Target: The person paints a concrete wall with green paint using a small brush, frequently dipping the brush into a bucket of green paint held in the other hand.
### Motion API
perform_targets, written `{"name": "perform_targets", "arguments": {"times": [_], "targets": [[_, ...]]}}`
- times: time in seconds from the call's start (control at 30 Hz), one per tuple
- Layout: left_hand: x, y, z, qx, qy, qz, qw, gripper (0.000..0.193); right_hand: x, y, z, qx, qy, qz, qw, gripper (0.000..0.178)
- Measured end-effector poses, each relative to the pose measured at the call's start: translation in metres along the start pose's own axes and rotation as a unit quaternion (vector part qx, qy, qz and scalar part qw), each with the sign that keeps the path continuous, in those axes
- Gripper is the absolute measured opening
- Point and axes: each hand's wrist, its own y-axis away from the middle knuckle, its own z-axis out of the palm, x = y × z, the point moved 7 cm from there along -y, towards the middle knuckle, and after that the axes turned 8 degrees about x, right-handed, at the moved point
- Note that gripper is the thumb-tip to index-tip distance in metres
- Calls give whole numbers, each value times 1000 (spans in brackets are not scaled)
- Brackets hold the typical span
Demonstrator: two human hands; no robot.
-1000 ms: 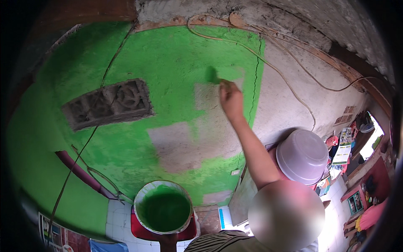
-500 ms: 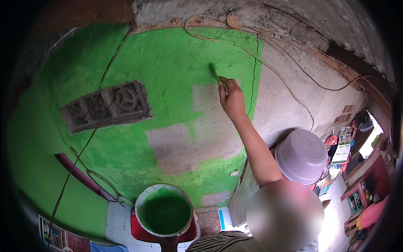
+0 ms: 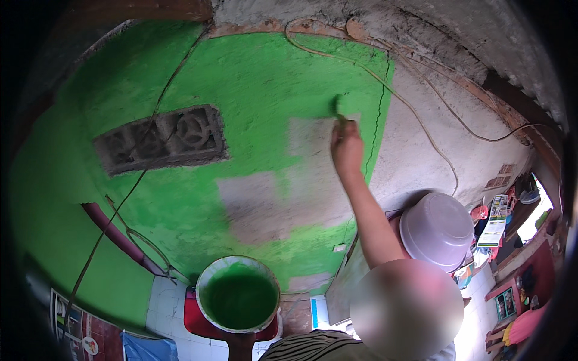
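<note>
A: Where is the brush (image 3: pixel 338 109)?
B: Raised against the green wall (image 3: pixel 253 90), at the top edge of the bare grey patch (image 3: pixel 283 186); the right hand (image 3: pixel 347 149) is closed round its handle.
A: And the left hand (image 3: pixel 241 346)?
B: Beneath the paint bucket (image 3: pixel 238 295); its grip cannot be made out. Even, overlapping strokes would probably cover best.

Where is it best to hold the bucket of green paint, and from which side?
Probably grip the bucket by its white rim on two opposite sides, or support its base from below. It stands upright and open, it holds liquid paint, and no handle shows.
</note>
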Motion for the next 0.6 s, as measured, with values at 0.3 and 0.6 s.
{"name": "perform_targets", "arguments": {"times": [0.3, 0.6], "targets": [[20, -5, 37, 7, -40, 59, 997, 56, -119, 32, 53, -111, -224, -17, 968, 24], [13, 14, 20, 27, -38, 65, 997, 58, 31, 29, -24, 16, -46, 99, 994, 20]]}}
